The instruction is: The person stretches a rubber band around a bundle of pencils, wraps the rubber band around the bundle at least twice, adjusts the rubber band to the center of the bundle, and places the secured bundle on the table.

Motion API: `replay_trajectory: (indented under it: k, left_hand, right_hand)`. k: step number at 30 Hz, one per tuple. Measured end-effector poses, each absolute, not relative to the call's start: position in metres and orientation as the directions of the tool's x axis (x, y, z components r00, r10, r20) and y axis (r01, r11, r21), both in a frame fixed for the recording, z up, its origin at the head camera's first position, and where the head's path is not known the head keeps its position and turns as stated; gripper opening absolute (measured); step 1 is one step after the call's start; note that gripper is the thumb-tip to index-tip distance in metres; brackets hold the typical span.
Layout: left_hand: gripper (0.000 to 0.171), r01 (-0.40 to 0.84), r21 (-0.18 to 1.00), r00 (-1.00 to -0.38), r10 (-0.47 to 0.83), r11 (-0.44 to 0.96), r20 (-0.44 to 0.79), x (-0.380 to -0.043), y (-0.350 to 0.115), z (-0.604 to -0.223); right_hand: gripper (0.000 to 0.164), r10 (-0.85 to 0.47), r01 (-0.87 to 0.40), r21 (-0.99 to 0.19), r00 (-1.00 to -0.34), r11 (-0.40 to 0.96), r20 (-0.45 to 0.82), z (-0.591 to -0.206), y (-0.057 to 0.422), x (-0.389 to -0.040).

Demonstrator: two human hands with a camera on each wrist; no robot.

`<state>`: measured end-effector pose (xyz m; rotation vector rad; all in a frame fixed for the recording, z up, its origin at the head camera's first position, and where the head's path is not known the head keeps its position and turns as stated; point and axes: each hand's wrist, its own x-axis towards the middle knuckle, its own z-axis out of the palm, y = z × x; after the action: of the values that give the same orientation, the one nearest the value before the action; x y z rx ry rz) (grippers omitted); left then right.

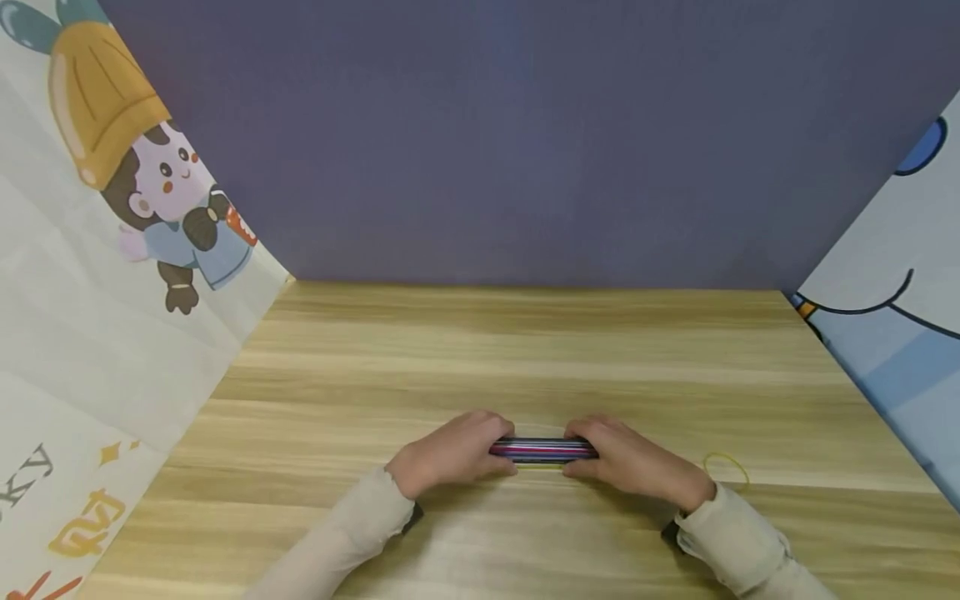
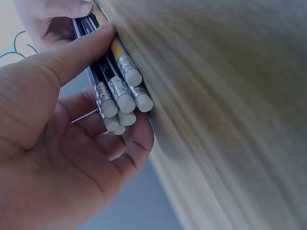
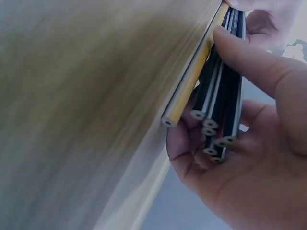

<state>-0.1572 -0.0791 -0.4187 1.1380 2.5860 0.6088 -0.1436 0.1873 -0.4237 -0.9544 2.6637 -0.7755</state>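
Observation:
A bundle of pencils [image 1: 542, 450] lies sideways just at the tabletop, held at both ends. My left hand [image 1: 459, 452] grips the left end, thumb on the near side and fingers round the far side. White erasers in metal ferrules [image 2: 122, 96] poke out past that hand in the left wrist view. At the other end my right hand [image 1: 633, 458] curls round the pencils; flat unsharpened ends [image 3: 211, 122] show in the right wrist view. Most pencils are dark with pale stripes; one yellow pencil [image 3: 189, 86] sits along the table side of the bundle.
A thin yellow rubber band [image 1: 726, 468] lies on the wooden table [image 1: 525, 358] beside the right wrist. A dark panel [image 1: 525, 142] stands along the back edge. Printed cloths [image 1: 67, 275] with cartoon figures flank the table left and right.

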Motion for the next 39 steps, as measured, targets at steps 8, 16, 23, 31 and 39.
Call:
replay_trajectory:
  k: [8,16,23,31,39]
  left_hand:
    - [0.016,0.651,0.463,-0.648,0.758,0.601,-0.072,-0.159,-0.078,-0.419]
    - [0.014,0.689,0.387,-0.650,0.759,0.613,-0.044,-0.154,-0.071,-0.418]
    - [0.013,0.690,0.408,-0.621,0.779,0.597,-0.090,-0.150,-0.072,-0.410]
    - [0.009,0.468,0.739,-0.439,0.853,0.485,-0.282,-0.146,-0.076,-0.398]
    - [0.015,0.411,0.827,-0.452,0.874,0.382,-0.179,-0.143,-0.064,-0.416]
  right_hand:
    - [0.012,-0.665,-0.545,-0.550,-0.746,0.633,-0.026,-0.423,0.191,-0.146]
    - [0.013,-0.695,-0.587,-0.519,-0.719,0.621,-0.018,-0.421,0.189,-0.143]
    - [0.015,-0.725,-0.571,-0.572,-0.685,0.589,-0.063,-0.415,0.192,-0.141]
    - [0.023,-0.798,-0.258,-0.865,-0.556,0.430,-0.231,-0.393,0.202,-0.139]
    - [0.021,-0.741,-0.159,-0.896,-0.630,0.414,-0.231,-0.382,0.209,-0.145]
